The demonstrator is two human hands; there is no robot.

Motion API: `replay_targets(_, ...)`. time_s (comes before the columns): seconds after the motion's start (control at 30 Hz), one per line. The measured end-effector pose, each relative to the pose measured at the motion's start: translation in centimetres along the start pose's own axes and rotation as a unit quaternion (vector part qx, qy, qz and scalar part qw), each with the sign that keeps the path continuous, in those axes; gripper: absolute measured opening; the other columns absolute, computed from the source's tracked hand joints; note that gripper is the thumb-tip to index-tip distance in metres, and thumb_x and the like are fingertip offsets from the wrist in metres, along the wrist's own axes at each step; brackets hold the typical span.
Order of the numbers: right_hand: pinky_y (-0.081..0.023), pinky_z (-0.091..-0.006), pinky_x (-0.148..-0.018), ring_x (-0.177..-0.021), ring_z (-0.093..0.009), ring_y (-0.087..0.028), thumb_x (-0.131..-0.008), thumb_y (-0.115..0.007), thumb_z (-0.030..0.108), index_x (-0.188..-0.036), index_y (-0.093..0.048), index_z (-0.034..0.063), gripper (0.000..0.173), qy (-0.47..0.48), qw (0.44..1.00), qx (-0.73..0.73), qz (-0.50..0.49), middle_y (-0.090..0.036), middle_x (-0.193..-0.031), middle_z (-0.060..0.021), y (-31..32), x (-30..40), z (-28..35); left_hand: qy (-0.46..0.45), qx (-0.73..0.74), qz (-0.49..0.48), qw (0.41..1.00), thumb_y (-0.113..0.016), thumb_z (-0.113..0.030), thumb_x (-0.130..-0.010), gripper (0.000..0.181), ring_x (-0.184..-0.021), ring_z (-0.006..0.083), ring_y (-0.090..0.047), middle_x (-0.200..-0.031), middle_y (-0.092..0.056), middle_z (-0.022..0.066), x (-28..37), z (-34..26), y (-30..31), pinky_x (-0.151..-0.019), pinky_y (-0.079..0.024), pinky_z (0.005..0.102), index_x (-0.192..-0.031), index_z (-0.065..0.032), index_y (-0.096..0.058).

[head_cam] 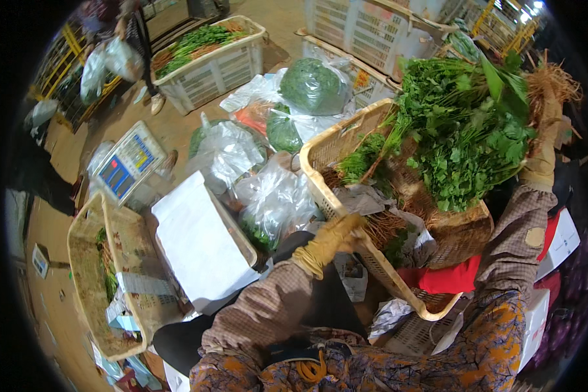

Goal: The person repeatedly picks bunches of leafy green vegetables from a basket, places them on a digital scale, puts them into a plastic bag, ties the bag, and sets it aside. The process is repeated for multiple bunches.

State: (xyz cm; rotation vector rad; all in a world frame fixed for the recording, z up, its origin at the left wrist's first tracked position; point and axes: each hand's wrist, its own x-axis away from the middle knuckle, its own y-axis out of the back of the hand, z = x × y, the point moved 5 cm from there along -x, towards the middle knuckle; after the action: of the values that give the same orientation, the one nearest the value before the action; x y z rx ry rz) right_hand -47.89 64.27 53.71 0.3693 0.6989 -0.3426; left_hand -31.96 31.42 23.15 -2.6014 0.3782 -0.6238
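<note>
My right hand (pixel 544 142), in a yellowish glove, grips a large bunch of leafy coriander-like greens (pixel 460 132) by the root end, above the right side of a plastic crate (pixel 326 193). The leaves hang towards the left over the crate. My left hand (pixel 338 240), gloved too and slightly blurred, is at the crate's near-left rim; whether its fingers hold the rim cannot be told. Inside the crate lie more rooted greens (pixel 365 159), brown roots and crumpled grey paper (pixel 365 198). A red cloth (pixel 446 278) hangs over the crate's near side.
Plastic bags of greens (pixel 311 85) lie beyond my knees. A white board (pixel 201 245), a scale (pixel 130 161) and a crate (pixel 85 294) stand left. Another crate of greens (pixel 215 68) is farther off. Stacked crates (pixel 357 34) rise ahead. A person (pixel 142 49) carries bags at the upper left.
</note>
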Motion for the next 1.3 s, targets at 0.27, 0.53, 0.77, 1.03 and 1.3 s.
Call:
replay_targets(0.27, -0.039, -0.032, -0.087, -0.102, -0.021, -0.05, -0.079, -0.059, 0.033, -0.105, -0.056, 0.0047, 0.039, 0.036, 0.998, -0.025, 0.052, -0.054, -0.111, -0.0106, -3.5, -1.7, 7.0, -0.314, -0.399, -0.328, 0.797, -0.079, -0.045, -0.052, 0.126, -0.128, 0.0405, -0.015, -0.136, -0.015, 0.0309, 4.8, -15.2, 2.6, -0.105, -0.016, 0.0403, -0.135, 0.0013, 0.003)
replay_targets(0.53, -0.038, -0.0321, -0.088, -0.103, -0.021, -0.049, -0.079, -0.06, 0.031, -0.105, -0.056, 0.0048, 0.037, 0.036, 0.996, -0.022, 0.084, -0.053, -0.112, -0.0104, -4.9, -1.0, 9.6, -0.32, -0.256, -0.152, 0.899, -0.066, -0.029, -0.076, 0.038, -0.073, 0.0101, -0.056, -0.085, -0.062, 0.0051, 2.8, -16.1, 6.2, -0.067, -0.046, 0.0259, -0.101, -0.0021, -0.058)
replay_targets(0.77, -0.038, -0.0323, -0.089, -0.103, -0.021, -0.049, -0.078, -0.06, 0.028, -0.105, -0.056, 0.0049, 0.036, 0.03, 0.992, -0.02, 0.117, -0.053, -0.112, -0.0102, -7.1, 0.4, 10.1, -0.225, -0.244, -0.214, 0.919, -0.057, -0.032, -0.082, 0.033, -0.056, 0.0132, -0.058, -0.079, -0.06, 0.0074, 8.3, -16.6, 13.5, -0.049, -0.048, 0.0261, -0.097, -0.0029, -0.057)
replay_targets(1.03, -0.037, -0.0325, -0.091, -0.104, -0.021, -0.048, -0.077, -0.061, 0.026, -0.105, -0.056, 0.0049, 0.035, 0.03, 0.968, -0.101, 0.226, -0.052, -0.113, -0.0099, -14.1, 3.9, 11.0, -0.193, 0.125, -0.383, 0.895, -0.047, -0.048, -0.085, 0.049, -0.097, 0.0222, -0.054, -0.094, -0.055, 0.0091, 24.2, -5.0, 23.6, -0.08, -0.043, 0.0358, -0.107, -0.0049, -0.052)
replay_targets(1.3, -0.036, -0.0326, -0.092, -0.105, -0.021, -0.047, -0.077, -0.062, 0.023, -0.105, -0.056, 0.005, 0.034, 0.038, 0.855, -0.24, 0.458, -0.052, -0.114, -0.0097, -31.9, 16.7, 19.0, -0.238, 0.424, -0.23, 0.843, -0.046, -0.046, -0.085, 0.055, -0.092, 0.0281, -0.059, -0.085, -0.054, 0.0091, 23.8, -0.4, 12.4, -0.067, -0.056, 0.0343, -0.108, 0.0035, -0.045)
